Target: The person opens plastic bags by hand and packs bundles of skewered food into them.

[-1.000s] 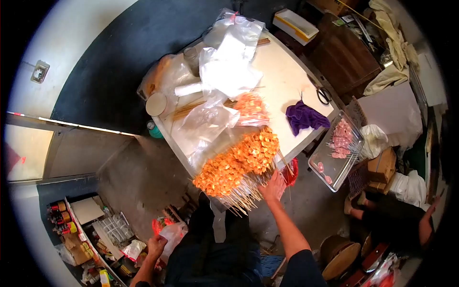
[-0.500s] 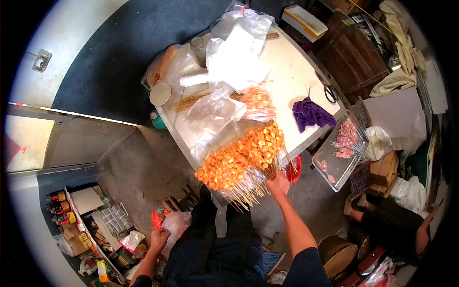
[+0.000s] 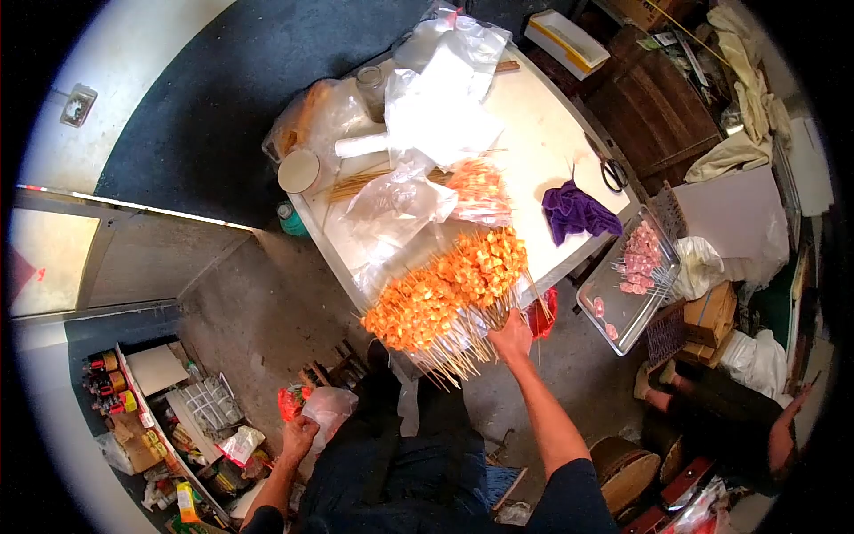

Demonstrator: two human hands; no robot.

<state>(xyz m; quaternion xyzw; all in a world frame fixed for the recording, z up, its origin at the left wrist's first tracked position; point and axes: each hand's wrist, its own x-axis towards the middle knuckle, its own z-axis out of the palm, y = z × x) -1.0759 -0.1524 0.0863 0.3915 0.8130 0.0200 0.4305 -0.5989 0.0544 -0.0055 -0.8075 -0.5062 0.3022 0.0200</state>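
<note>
A large pile of skewers (image 3: pixel 425 307) threaded with orange food pieces lies at the table's near edge, bare stick ends pointing toward me. My right hand (image 3: pixel 511 338) is closed around the stick ends of a bunch at the pile's right side. Low on the left, my left hand (image 3: pixel 300 436) grips a thin clear plastic bag (image 3: pixel 331 409), its fingers pinched together. Behind the pile, a bundle of paler orange skewers (image 3: pixel 480 189) sits partly under plastic. A purple cloth (image 3: pixel 580 212) rests on the table to the right.
The white table (image 3: pixel 534 116) also carries plastic bags (image 3: pixel 449 98), a jar (image 3: pixel 371 89) and scissors (image 3: pixel 614 175). Right of it is a metal tray (image 3: pixel 614 303) of pink meat skewers. A person's legs (image 3: pixel 712 405) show at lower right; a shelf (image 3: pixel 160 418) stands left.
My right hand has shifted slightly left and up with the stick ends. My left hand stays on the bag. The view has moved a little.
</note>
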